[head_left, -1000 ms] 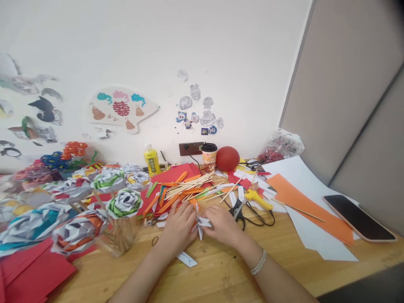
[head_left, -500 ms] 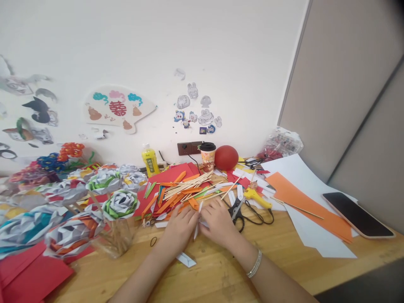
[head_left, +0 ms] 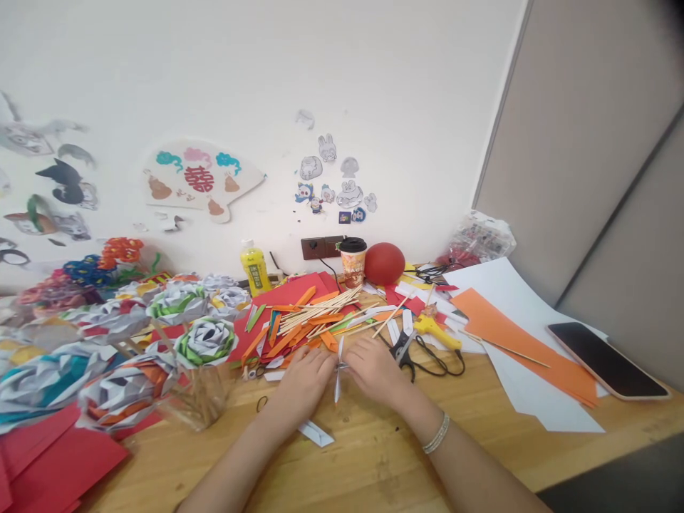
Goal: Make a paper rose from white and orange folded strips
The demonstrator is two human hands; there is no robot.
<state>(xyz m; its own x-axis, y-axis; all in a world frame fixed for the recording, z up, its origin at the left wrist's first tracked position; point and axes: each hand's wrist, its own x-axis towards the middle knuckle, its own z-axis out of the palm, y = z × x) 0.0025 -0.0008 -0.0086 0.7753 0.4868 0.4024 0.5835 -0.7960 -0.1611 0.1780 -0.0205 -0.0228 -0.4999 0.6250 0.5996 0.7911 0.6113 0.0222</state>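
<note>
Between both hands is a small white folded paper piece point(head_left: 337, 390), with narrow points sticking up and down from the middle. My left hand point(head_left: 306, 381) pinches it from the left, and my right hand point(head_left: 377, 372) pinches it from the right; the fingertips are partly hidden. Below my left wrist a flat white folded strip point(head_left: 316, 433) lies on the wooden table point(head_left: 368, 470). Just beyond the hands are orange folded strips point(head_left: 286, 345) and a pile of thin wooden sticks point(head_left: 320, 313). Black scissors point(head_left: 402, 350) lie right of my right hand.
Paper flowers point(head_left: 206, 342) and a clear cup of sticks point(head_left: 199, 406) stand left, above red paper point(head_left: 64, 463). Behind are a yellow bottle point(head_left: 255, 269), a drink cup point(head_left: 353, 263) and a red balloon point(head_left: 385, 263). A yellow glue gun point(head_left: 438, 331), orange paper point(head_left: 526, 349) and a phone point(head_left: 606, 360) lie right.
The hands have moved slightly apart, and more of the white folded paper shows between them. Its lower point now stands more upright. The view has shifted a little.
</note>
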